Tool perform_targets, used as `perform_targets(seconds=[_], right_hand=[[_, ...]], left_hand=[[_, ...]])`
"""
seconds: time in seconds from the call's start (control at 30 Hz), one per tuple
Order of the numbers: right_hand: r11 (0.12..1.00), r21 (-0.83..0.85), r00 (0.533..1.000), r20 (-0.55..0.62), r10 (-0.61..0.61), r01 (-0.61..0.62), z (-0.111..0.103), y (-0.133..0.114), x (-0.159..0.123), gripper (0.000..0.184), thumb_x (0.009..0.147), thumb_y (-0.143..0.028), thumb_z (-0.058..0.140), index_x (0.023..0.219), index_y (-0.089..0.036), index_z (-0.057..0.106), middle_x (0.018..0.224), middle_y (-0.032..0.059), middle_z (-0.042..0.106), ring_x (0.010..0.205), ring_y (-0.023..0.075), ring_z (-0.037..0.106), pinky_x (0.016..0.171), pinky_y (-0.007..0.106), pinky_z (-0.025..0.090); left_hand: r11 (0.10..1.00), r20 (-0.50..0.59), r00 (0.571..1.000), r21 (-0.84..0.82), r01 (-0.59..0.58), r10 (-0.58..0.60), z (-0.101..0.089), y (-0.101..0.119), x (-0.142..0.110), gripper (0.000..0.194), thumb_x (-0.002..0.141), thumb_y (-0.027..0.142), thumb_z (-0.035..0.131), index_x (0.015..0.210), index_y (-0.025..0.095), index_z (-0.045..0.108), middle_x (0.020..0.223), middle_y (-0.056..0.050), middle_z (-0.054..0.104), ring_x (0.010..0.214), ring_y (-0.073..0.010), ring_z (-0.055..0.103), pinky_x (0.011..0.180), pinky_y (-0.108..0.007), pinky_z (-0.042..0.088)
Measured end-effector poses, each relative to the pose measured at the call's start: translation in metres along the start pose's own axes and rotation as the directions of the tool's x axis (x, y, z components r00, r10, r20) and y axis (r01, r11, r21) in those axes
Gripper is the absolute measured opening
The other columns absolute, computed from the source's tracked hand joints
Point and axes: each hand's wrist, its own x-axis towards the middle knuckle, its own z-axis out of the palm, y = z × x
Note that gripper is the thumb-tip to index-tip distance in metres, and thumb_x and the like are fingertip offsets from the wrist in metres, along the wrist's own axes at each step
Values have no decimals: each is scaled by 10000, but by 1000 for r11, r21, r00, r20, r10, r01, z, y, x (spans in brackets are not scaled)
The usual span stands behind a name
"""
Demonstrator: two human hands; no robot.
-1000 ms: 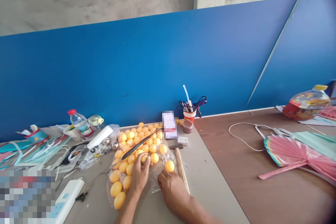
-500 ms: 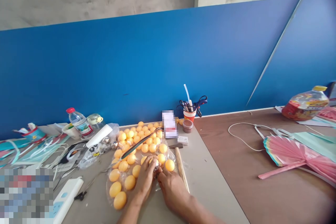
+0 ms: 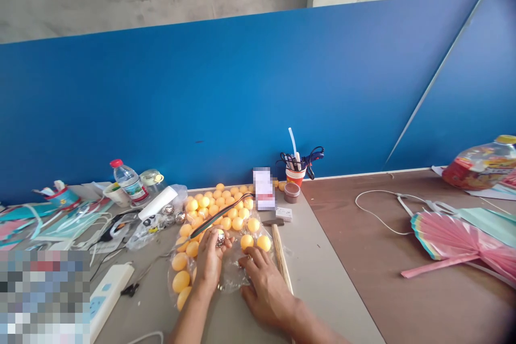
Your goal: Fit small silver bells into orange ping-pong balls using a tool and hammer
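My left hand (image 3: 209, 260) is closed on a small shiny silver ball (image 3: 220, 237), held over a clear plastic bag (image 3: 236, 271) full of several orange ping-pong balls (image 3: 226, 209). My right hand (image 3: 264, 290) lies flat with its fingers spread, pressing down the bag's near edge. A long dark strip (image 3: 220, 217) lies diagonally across the balls. Right of my right hand lies a hammer (image 3: 281, 260) with a wooden handle.
At the left are a water bottle (image 3: 128, 183), a white tube (image 3: 158, 202), a power strip (image 3: 107, 295), cables and paper scraps. A red cup of pens (image 3: 296, 172) stands by the blue partition (image 3: 242, 97). A pink paper fan (image 3: 455, 242) and white cord (image 3: 379, 209) lie on the brown tabletop.
My left hand has lifted a silver ball from among the orange ones and drawn it leftward. My right hand has slid forward onto the bag and flattened.
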Motion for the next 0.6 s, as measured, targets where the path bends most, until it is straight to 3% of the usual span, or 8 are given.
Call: perform_targets(seconds=[0.1, 0.2, 0.33, 0.4, 0.5, 0.6], right_hand=[[999, -24, 992, 128, -22, 25, 4, 4, -1, 698, 841, -341, 670, 1495, -166, 501, 1630, 159, 389, 1520, 344, 288, 1244, 499, 254], [998, -53, 973, 231, -26, 39, 6, 6, 0, 802, 845, -419, 682, 1562, -169, 422, 1679, 165, 309, 1563, 358, 196, 1261, 526, 203], [999, -9, 972, 231, -31, 34, 1, 3, 2, 712, 848, -422, 679, 1501, -195, 510, 1646, 136, 384, 1541, 344, 257, 1265, 503, 207], [999, 22, 979, 200, -27, 23, -1, 0, 3, 669, 846, -376, 672, 1478, -201, 538, 1621, 122, 425, 1518, 329, 303, 1268, 481, 205], [998, 60, 984, 177, -32, 22, -2, -1, 3, 616, 843, -320, 655, 1443, -203, 576, 1585, 115, 468, 1499, 315, 334, 1269, 464, 203], [998, 59, 983, 181, -25, 15, -1, -1, 2, 569, 837, -302, 648, 1395, -190, 615, 1547, 130, 500, 1488, 325, 343, 1255, 469, 236]], left_hand=[[996, -10, 1000, 95, -2, 3, -2, 2, 2, 393, 782, 585, 682, 873, 206, 632, 743, 5, 652, 587, -156, 595, 767, -421, 593], [945, 13, 999, 323, -45, 43, -5, -2, 3, 420, 770, 613, 678, 891, 213, 651, 736, -13, 672, 628, -207, 646, 765, -428, 581], [867, 88, 993, 484, -114, 82, -7, -13, -1, 399, 810, 606, 645, 932, 227, 662, 716, -14, 677, 658, -235, 679, 722, -395, 564], [859, 110, 989, 493, -136, 94, -7, -18, -4, 381, 820, 590, 644, 927, 224, 665, 825, -42, 710, 659, -225, 679, 701, -384, 566], [837, 150, 979, 511, -198, 140, -4, -22, -7, 353, 869, 545, 616, 969, 213, 681, 1016, -98, 735, 864, -255, 706, 803, -398, 571], [820, 116, 971, 521, -239, 209, -2, -24, -4, 341, 897, 524, 593, 997, 210, 680, 1081, -121, 729, 1006, -281, 693, 882, -425, 559]])
